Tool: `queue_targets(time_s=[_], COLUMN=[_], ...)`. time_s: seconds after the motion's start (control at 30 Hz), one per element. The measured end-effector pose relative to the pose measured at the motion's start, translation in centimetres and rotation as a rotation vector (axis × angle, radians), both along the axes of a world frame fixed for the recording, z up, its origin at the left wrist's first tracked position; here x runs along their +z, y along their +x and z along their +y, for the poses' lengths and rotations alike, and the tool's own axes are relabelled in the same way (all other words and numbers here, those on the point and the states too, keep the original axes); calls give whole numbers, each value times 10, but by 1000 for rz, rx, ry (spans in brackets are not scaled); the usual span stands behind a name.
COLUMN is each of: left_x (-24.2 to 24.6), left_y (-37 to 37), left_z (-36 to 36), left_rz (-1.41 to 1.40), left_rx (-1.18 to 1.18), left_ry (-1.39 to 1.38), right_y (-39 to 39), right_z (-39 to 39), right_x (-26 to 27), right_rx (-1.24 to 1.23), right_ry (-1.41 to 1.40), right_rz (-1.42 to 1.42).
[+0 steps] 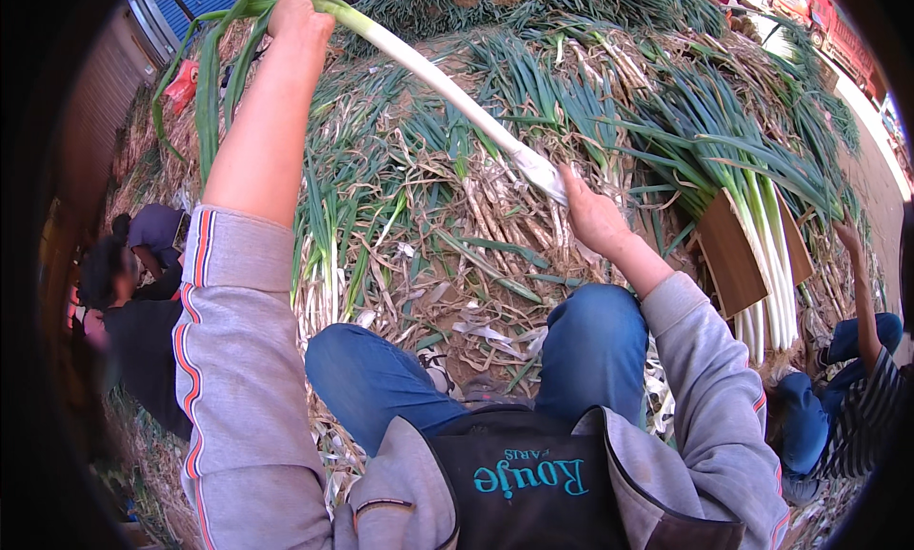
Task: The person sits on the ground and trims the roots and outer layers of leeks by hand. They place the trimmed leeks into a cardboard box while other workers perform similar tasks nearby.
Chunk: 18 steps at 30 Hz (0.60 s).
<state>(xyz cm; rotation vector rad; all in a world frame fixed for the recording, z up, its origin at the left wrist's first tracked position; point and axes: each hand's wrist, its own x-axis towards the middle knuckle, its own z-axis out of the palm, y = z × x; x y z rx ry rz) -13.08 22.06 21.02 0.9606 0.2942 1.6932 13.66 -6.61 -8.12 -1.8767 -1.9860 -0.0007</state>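
Note:
A long green onion (443,82) with a white stalk stretches diagonally between my hands. My left hand (296,11), at the top left, grips it where the green leaves begin; the leaves hang down beyond my wrist. My right hand (596,218) is at the lower end, its fingers on a pale, loose outer layer around the stalk; the root tip is hidden. To the right, a bunch of cleaned green onions (760,243) with white stalks lies between two brown boards (732,253). Beneath my hands, unpeeled green onions (493,200) with dry brown leaves cover the ground.
A co-worker in dark clothing (143,350) sits at the left. Another person in a striped top (867,414) is at the right, one hand raised beside the bunch. Piled green onions (428,7) lie ahead. A red truck (828,36) stands at the far right.

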Motion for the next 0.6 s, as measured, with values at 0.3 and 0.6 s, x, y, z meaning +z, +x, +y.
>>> queue_targets(time_s=[0.3,0.6], left_x=[-66,-132], left_y=[-10,-11], left_z=[31,3], left_rz=[-82,-72], left_rx=[-80,-10], left_ry=[-204,-495], right_y=[53,90], right_z=[-37,-144], right_x=[-52,-131], right_rx=[29,-103], right_ry=[220,-18], right_rz=[-184,-199])
